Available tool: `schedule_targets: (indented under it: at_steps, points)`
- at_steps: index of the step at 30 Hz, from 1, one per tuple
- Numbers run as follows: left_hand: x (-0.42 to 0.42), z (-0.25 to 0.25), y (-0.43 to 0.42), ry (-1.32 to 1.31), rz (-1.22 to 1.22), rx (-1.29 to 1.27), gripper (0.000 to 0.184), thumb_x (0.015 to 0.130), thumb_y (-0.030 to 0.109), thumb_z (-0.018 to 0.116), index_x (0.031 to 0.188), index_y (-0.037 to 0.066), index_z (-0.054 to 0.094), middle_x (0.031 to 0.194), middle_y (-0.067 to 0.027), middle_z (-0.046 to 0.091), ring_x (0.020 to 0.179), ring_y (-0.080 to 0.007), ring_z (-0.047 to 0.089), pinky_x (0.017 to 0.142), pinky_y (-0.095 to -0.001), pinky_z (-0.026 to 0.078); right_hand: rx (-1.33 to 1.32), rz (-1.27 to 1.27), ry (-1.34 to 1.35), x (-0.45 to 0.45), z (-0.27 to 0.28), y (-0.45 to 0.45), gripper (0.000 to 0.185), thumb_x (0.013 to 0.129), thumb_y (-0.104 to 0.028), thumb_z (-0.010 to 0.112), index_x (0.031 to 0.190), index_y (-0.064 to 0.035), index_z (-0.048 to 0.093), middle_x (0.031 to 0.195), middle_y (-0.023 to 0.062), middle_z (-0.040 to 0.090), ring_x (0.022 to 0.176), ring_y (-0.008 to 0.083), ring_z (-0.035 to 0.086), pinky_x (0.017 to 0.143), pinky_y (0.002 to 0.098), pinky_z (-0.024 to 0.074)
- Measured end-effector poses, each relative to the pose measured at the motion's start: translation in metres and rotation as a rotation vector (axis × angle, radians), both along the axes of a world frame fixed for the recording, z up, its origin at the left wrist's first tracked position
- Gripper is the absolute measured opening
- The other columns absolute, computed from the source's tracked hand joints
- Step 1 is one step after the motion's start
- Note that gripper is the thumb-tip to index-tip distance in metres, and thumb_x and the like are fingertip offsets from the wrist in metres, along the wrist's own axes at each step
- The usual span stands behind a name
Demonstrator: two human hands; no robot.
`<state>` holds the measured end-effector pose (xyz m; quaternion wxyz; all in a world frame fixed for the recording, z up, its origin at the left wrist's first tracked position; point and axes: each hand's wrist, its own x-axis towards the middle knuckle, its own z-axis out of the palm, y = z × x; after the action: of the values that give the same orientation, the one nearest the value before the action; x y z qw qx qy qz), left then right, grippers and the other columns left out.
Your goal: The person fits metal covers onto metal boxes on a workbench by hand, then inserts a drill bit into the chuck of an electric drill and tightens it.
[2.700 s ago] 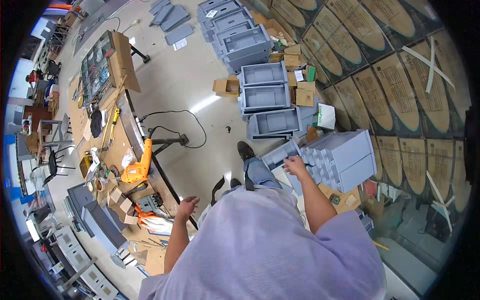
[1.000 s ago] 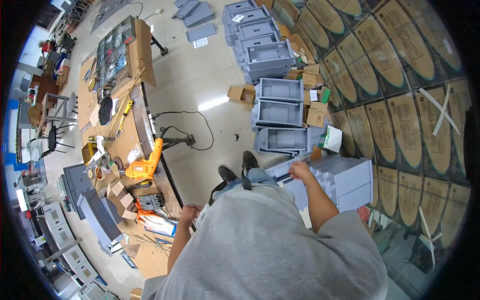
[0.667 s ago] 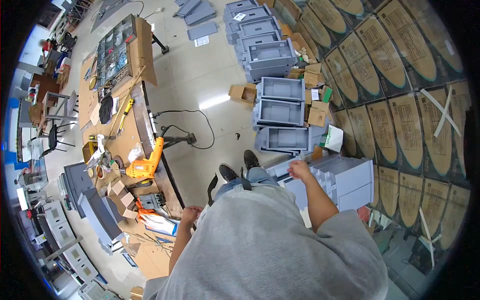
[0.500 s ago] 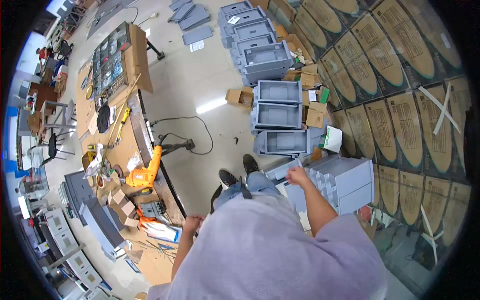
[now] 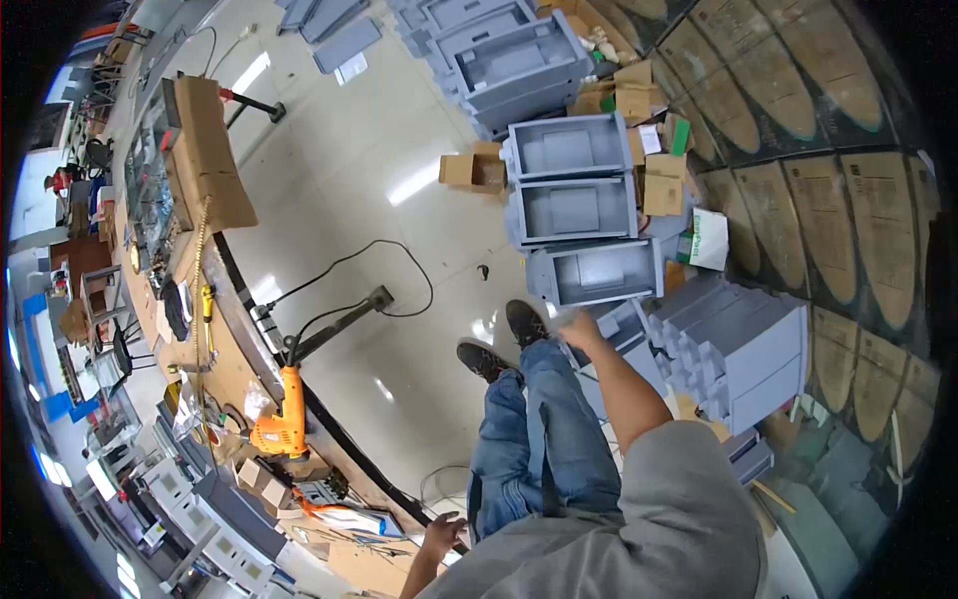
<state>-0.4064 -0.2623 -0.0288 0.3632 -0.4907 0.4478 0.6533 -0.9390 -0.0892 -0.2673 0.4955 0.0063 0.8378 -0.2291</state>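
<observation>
My right hand (image 5: 582, 330) is held out in front of me, just in front of the grey housings. It is smeared by motion, so its fingers do not show clearly, and no object is visible in it. The nearest grey drawer-like housing (image 5: 599, 275) lies on the floor just beyond it, with a stack of grey housings (image 5: 743, 344) to its right. My left hand (image 5: 442, 535) hangs low beside the edge of the workbench (image 5: 344, 439). Its fingers are loosely bent and a little apart, with nothing seen between them.
On the bench lie an orange heat gun (image 5: 284, 419), a yellow-handled screwdriver (image 5: 208, 304) and orange-and-white gloves (image 5: 344, 516). A black cable (image 5: 424, 270) loops over the floor by a bench leg (image 5: 344, 324). Cardboard-covered panels (image 5: 848, 240) line the right side.
My view has tilted and shifted, now showing my legs. My left hand has come down along the bench edge. My right hand has moved slightly left of the stacked housings.
</observation>
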Motion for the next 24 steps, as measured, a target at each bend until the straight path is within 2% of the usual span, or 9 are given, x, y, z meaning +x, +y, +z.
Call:
schedule_targets:
  at_steps: [3,5,6,8,12,15,18,21,24]
  points:
    - [0.000,-0.002,0.011,-0.395,0.364,0.117,0.043,0.091,0.008,0.060,0.129,-0.007,0.045,0.106,-0.0148,0.068,0.092,-0.0199,0.068,0.065,-0.0259,0.053,0.233,-0.079,0.212,-0.015,-0.044,-0.042,0.086,0.069,-0.039,0.077,0.135,0.0035,0.042,0.123,0.0272,0.058,0.110,0.0413,0.060,0.092,0.0447,0.0485]
    - [-0.022,0.013,0.009,-0.384,0.414,0.118,0.044,0.093,0.012,0.058,0.130,-0.008,0.045,0.106,-0.0164,0.068,0.091,-0.0211,0.068,0.065,-0.0271,0.052,0.180,-0.168,0.169,-0.028,-0.076,-0.057,0.088,0.068,-0.038,0.079,0.135,0.0032,0.041,0.124,0.0271,0.058,0.112,0.0399,0.059,0.093,0.0446,0.0483]
    - [-0.027,0.015,0.010,-0.376,0.441,0.118,0.044,0.095,0.014,0.058,0.130,-0.008,0.045,0.106,-0.0172,0.068,0.091,-0.0217,0.068,0.065,-0.0278,0.052,0.098,-0.227,0.126,-0.026,-0.119,-0.055,0.087,0.067,-0.038,0.080,0.134,0.0033,0.043,0.124,0.0269,0.058,0.114,0.0392,0.058,0.093,0.0441,0.0481]
    - [-0.011,0.007,0.017,-0.417,0.470,0.135,0.045,0.095,0.015,0.058,0.131,-0.008,0.044,0.106,-0.0177,0.068,0.091,-0.0221,0.068,0.067,-0.0293,0.052,-0.068,-0.296,-0.014,-0.029,-0.132,-0.062,0.079,0.064,-0.035,0.082,0.125,0.0033,0.051,0.120,0.0256,0.060,0.112,0.0383,0.059,0.093,0.0429,0.0488]
    - [-0.047,0.014,0.020,-0.492,0.315,0.026,0.046,0.094,0.017,0.060,0.130,-0.008,0.045,0.104,-0.0178,0.068,0.090,-0.0225,0.068,0.069,-0.0303,0.053,0.092,-0.072,0.155,-0.032,-0.104,-0.061,0.070,0.065,-0.036,0.079,0.118,0.0027,0.056,0.116,0.0257,0.062,0.109,0.0408,0.059,0.093,0.0429,0.0483]
    - [-0.024,0.003,0.015,-0.374,0.388,0.093,0.044,0.092,0.017,0.061,0.127,-0.006,0.048,0.101,-0.0151,0.069,0.089,-0.0216,0.069,0.070,-0.0299,0.053,0.105,0.026,0.288,-0.019,-0.159,-0.033,0.062,0.067,-0.033,0.076,0.114,0.0028,0.059,0.112,0.0257,0.063,0.108,0.0399,0.060,0.092,0.0441,0.0489]
    - [-0.030,-0.002,0.011,-0.449,0.333,0.043,0.044,0.092,0.019,0.062,0.127,-0.004,0.048,0.101,-0.0132,0.070,0.090,-0.0213,0.068,0.070,-0.0295,0.052,0.138,0.218,0.108,-0.041,-0.136,-0.032,0.057,0.067,-0.032,0.075,0.109,0.0034,0.061,0.110,0.0254,0.064,0.106,0.0395,0.061,0.091,0.0443,0.0497]
    - [-0.028,-0.004,0.004,-0.436,0.374,0.052,0.044,0.091,0.020,0.063,0.126,-0.003,0.049,0.101,-0.0127,0.070,0.092,-0.0206,0.067,0.074,-0.0323,0.052,0.149,0.247,0.127,-0.046,-0.126,-0.032,0.051,0.067,-0.032,0.076,0.103,0.0020,0.064,0.109,0.0250,0.064,0.104,0.0398,0.062,0.090,0.0446,0.0504]
    - [-0.030,-0.004,0.000,-0.356,0.256,0.011,0.033,0.095,0.020,0.058,0.117,-0.003,0.054,0.102,-0.0132,0.068,0.092,-0.0206,0.067,0.068,-0.0293,0.054,0.225,0.056,0.217,-0.040,-0.104,-0.034,0.046,0.069,-0.030,0.075,0.101,-0.0003,0.065,0.104,0.0247,0.066,0.100,0.0408,0.063,0.088,0.0455,0.0509]
